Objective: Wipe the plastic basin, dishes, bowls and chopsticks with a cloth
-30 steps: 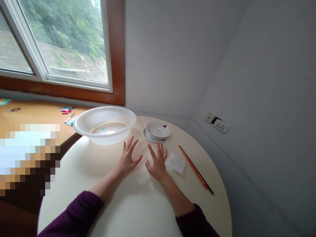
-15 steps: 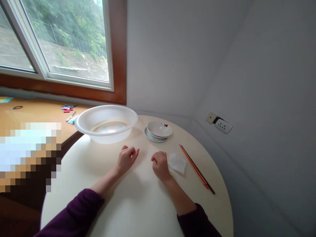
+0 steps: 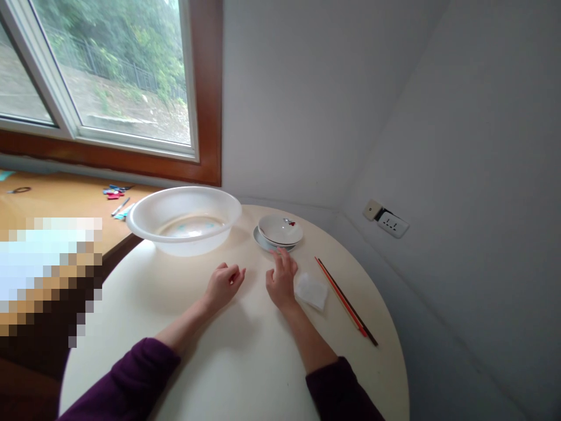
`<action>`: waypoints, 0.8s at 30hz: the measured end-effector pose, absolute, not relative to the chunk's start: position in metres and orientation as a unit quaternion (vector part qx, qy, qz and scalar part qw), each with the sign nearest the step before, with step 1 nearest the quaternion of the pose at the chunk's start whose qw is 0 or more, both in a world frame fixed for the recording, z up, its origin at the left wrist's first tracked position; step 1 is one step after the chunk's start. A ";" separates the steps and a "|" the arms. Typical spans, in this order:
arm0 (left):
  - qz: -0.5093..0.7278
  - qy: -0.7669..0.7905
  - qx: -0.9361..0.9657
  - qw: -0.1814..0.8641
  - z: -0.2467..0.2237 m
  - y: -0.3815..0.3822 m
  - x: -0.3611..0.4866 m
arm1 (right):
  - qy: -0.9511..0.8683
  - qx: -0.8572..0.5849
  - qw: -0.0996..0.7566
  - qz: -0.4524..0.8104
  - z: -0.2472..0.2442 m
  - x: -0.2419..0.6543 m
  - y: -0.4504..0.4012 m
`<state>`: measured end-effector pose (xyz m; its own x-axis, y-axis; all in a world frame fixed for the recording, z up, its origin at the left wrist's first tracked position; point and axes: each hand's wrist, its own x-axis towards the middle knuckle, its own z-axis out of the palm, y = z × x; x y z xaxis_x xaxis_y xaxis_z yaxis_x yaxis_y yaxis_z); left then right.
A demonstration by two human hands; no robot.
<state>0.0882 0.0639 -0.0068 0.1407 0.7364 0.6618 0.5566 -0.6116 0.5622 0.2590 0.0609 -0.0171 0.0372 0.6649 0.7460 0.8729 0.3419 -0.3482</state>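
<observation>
My left hand (image 3: 225,285) rests on the white round table (image 3: 236,374), its fingers loosely curled with nothing seen in them. My right hand (image 3: 281,279) has its fingers spread and stretched forward. Its fingertips come up to the near rim of a stack of dishes; whether they touch cannot be told. On top of the stack lies a white bowl (image 3: 280,229) with a small red decoration, sitting off-centre on a grey-white plate (image 3: 259,241). Just right of my right hand is a folded white tissue or cloth (image 3: 312,291).
A large translucent plastic basin (image 3: 184,216) stands at the back left. Thin sticks (image 3: 344,298) in orange, pale and dark brown lie to the right. A wooden desk (image 3: 65,196) with small items adjoins on the left. A wall socket (image 3: 392,224) is at right.
My right hand has unfolded from a loose fist and reached forward to the dishes. The left hand keeps its place. The view has shifted slightly.
</observation>
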 end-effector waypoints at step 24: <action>0.489 0.479 0.720 0.115 -0.014 0.073 0.085 | -0.624 -0.645 0.420 -0.135 -0.018 0.269 0.138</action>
<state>0.0849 0.0731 -0.0142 0.0627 0.8027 0.5931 0.5771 -0.5140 0.6346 0.2690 0.1383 -0.0181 0.1854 0.6914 0.6983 0.9183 0.1311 -0.3735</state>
